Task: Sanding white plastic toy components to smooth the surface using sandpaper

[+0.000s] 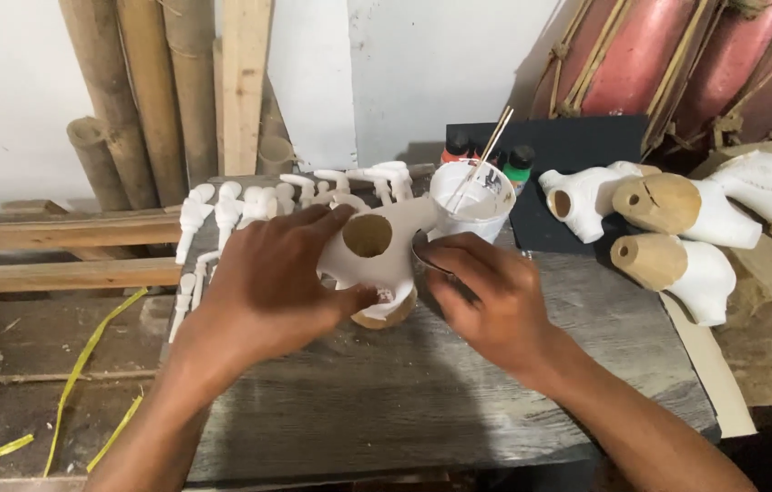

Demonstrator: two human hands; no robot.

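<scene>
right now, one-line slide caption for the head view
Left hand and right hand grip a white-painted wooden figure on a grey board beside a paint cup.

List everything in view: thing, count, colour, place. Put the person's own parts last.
carved wooden piece: one, white with bare wood holes, table centre, held
paint cup: one, white, behind the piece, thin sticks inside
paint bottles: about three, orange, red and green caps, behind the cup
small carved parts: many, white, table's far left
carved torsos: several, white and bare wood, right
black board: one, under the torsos
table: one, grey wood
bamboo poles: several, tan, far left
left hand: grips the piece
right hand: at the piece's right edge
</scene>
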